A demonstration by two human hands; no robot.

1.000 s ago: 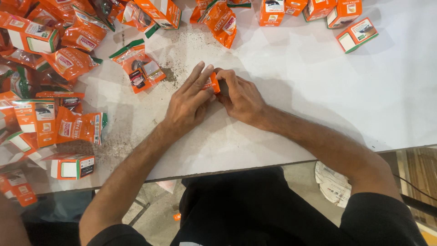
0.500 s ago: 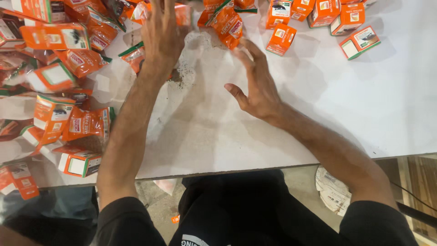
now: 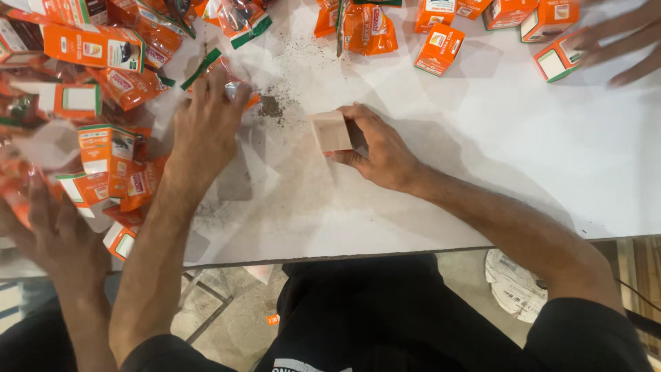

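Observation:
My right hand (image 3: 382, 148) grips a small open carton (image 3: 331, 131), its plain brown inside facing up, just above the white table (image 3: 482, 172). My left hand (image 3: 205, 127) rests palm down on a clear-and-orange sachet (image 3: 231, 89) at the edge of the heap of packets, its fingers curled over it. A patch of dark spilled powder (image 3: 272, 107) lies between the two hands.
Orange cartons and sachets (image 3: 96, 48) are heaped at the left and along the far edge (image 3: 441, 48). Another person's hand (image 3: 51, 234) reaches in at the lower left, and another's fingers (image 3: 616, 41) touch cartons at the top right. The table's near edge runs above my lap.
My left hand has come back from the far pile onto a sachet nearer me. My right hand, open before, now holds a small carton. The view has tilted slightly.

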